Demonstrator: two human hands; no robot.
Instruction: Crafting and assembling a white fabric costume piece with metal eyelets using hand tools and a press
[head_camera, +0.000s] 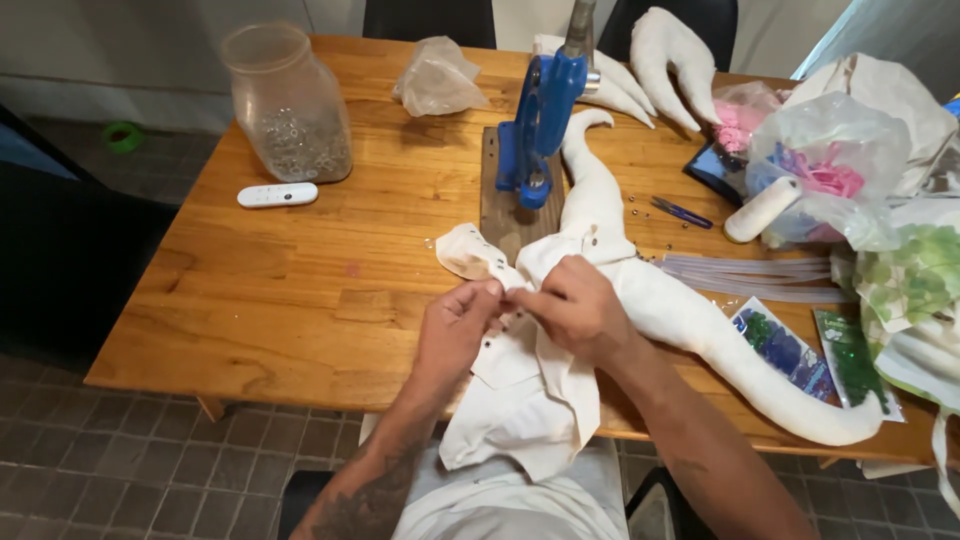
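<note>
- head view looked down on a wooden table (300, 280), honey-coloured, with visible grain and joined planks.
- left hand (455, 330) was closed in a pinch on the edge of the cream fabric piece (530, 400) — fingertips pressed together at the seam.
- right hand (575, 305) was closed too, pinching the same fabric just beside the left, thumbs almost touching.
- cream fabric piece lay at the near table edge, draping off it toward the person's lap; soft, matte, woven-looking, with small dark studs dotted along one flap.
- behind the hands a long stuffed white limb shape (700, 330) curved across the table — smooth, plump, tapering to a rounded tip.
- blue hand press (540, 120) stood on a dark wooden base, hard painted metal, just behind the fabric.
- clear plastic jar (290, 105) held a layer of tiny metallic bits, with a white remote (277, 195) beside it.
- risk, as i judged it: so much cloth hung over the edge that its weight could drag the seam out of the pinch.
- loose little studs (640, 215) lay near the purple-handled snips (682, 212); a sweep of cloth or forearm could roll them off.
- crinkly plastic bags (820, 160) crowded the right side, apt to snag.
</note>
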